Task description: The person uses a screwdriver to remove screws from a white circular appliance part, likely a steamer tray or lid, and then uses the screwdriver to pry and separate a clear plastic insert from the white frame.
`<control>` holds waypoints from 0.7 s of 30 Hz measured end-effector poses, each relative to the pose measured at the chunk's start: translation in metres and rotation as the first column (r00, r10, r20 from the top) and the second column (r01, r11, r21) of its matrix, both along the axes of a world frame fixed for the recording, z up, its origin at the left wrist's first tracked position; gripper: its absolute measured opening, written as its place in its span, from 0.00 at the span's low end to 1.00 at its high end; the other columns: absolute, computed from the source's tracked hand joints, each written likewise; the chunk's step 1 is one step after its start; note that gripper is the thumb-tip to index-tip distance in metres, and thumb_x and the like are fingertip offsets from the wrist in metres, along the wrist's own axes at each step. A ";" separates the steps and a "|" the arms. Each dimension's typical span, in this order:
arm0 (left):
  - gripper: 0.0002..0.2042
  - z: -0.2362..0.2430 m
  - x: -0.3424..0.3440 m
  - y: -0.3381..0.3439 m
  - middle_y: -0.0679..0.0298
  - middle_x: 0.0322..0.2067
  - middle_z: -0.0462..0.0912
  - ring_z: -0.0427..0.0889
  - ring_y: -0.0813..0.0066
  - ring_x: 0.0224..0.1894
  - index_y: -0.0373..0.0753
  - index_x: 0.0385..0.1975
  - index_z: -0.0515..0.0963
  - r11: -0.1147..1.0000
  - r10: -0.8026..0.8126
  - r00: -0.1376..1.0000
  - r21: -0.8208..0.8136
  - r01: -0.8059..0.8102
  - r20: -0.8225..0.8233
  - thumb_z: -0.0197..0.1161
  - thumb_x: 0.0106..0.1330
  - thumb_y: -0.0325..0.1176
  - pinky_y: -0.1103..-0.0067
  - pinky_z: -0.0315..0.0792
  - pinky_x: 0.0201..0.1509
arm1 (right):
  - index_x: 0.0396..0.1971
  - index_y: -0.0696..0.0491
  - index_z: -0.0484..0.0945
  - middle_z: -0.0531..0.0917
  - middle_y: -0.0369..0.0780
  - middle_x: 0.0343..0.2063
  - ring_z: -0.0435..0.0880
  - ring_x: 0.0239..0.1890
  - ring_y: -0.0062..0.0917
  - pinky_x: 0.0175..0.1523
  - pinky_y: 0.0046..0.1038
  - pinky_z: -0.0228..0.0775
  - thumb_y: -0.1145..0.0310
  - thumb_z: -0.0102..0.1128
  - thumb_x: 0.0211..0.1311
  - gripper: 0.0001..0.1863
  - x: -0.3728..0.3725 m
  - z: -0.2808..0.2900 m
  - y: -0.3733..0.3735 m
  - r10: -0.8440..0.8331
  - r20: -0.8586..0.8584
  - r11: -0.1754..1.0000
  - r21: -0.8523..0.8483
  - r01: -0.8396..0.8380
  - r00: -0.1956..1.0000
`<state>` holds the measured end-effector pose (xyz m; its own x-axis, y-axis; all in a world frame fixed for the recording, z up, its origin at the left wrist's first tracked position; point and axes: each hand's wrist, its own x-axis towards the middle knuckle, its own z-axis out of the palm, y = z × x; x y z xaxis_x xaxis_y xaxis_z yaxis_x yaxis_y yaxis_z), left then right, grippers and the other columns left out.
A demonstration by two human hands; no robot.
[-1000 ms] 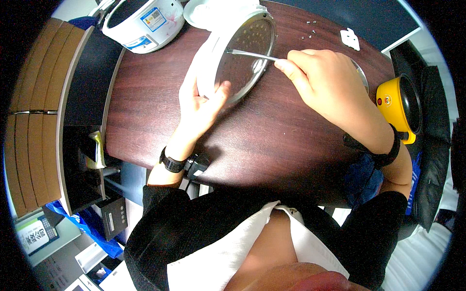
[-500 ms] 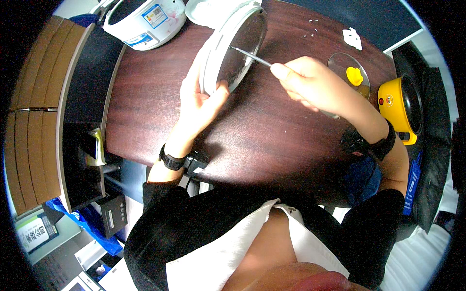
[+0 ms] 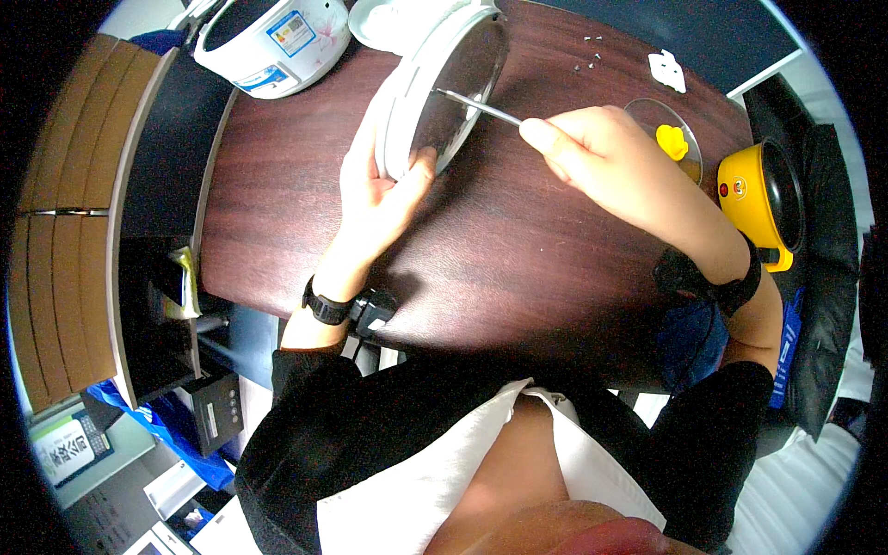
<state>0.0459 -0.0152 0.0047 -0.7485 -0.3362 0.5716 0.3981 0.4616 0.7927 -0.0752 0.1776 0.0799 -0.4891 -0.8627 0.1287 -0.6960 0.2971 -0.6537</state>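
My left hand [image 3: 387,190] grips the lower edge of a round white rice cooker lid [image 3: 462,69], thumb on the rim. The lid is tilted up on its side, its dark, shiny inner face turned to the right. My right hand [image 3: 597,157] is closed around a screwdriver [image 3: 495,112] whose handle is hidden in the fist. Its thin metal shaft points left, and the tip meets the inner face near its middle. Whether a screw sits under the tip is too small to see.
A white rice cooker body [image 3: 276,46] stands at the far left, beside a white round part [image 3: 372,23]. Several small screws [image 3: 593,59] and a white plastic piece [image 3: 666,71] lie far right. Nearby are a glass lid with a yellow knob [image 3: 672,141] and a yellow electric pot [image 3: 746,196].
My right hand has rolled around the screwdriver, its fingers now tucked further under. The tip stays at about the same place on the lid, which my left hand keeps nearly still.
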 end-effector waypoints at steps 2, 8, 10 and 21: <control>0.27 0.003 0.000 0.000 0.57 0.48 0.72 0.71 0.71 0.51 0.32 0.56 0.61 0.996 -0.005 1.000 0.094 0.005 0.005 0.59 0.54 0.25 0.76 0.65 0.53 | 0.14 0.54 0.68 0.70 0.41 0.11 0.71 0.13 0.31 0.19 0.28 0.63 0.57 0.47 0.62 0.21 -0.006 -0.004 0.000 -0.047 -0.391 0.993 -0.117 0.001 0.919; 0.28 0.001 0.001 0.003 0.58 0.49 0.70 0.68 0.72 0.52 0.32 0.57 0.60 0.976 -0.046 0.997 0.215 0.032 0.062 0.60 0.54 0.24 0.76 0.63 0.56 | 0.16 0.50 0.72 0.74 0.39 0.14 0.77 0.17 0.33 0.22 0.31 0.69 0.54 0.53 0.56 0.17 -0.011 0.003 0.000 -0.144 -0.811 0.988 -0.153 0.032 0.568; 0.28 0.001 0.001 0.002 0.58 0.49 0.70 0.68 0.72 0.52 0.32 0.57 0.60 0.985 -0.033 0.997 0.169 0.021 0.070 0.60 0.54 0.24 0.76 0.63 0.56 | 0.16 0.49 0.72 0.73 0.38 0.14 0.77 0.17 0.32 0.21 0.30 0.68 0.54 0.54 0.55 0.16 -0.012 0.002 -0.003 -0.152 -0.844 0.984 -0.180 -0.005 0.514; 0.28 0.002 0.003 0.003 0.57 0.50 0.70 0.69 0.72 0.52 0.32 0.57 0.60 0.987 -0.024 0.996 0.163 0.010 0.085 0.59 0.54 0.23 0.76 0.63 0.56 | 0.15 0.49 0.71 0.72 0.38 0.13 0.77 0.15 0.32 0.20 0.29 0.68 0.55 0.56 0.55 0.16 -0.010 0.000 -0.006 -0.126 -0.852 0.991 -0.133 0.022 0.508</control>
<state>0.0486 -0.0123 0.0071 -0.7991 -0.4056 0.4437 0.3319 0.3177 0.8882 -0.0849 0.1713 0.0802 -0.1568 -0.7871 0.5965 -0.9100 0.3499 0.2225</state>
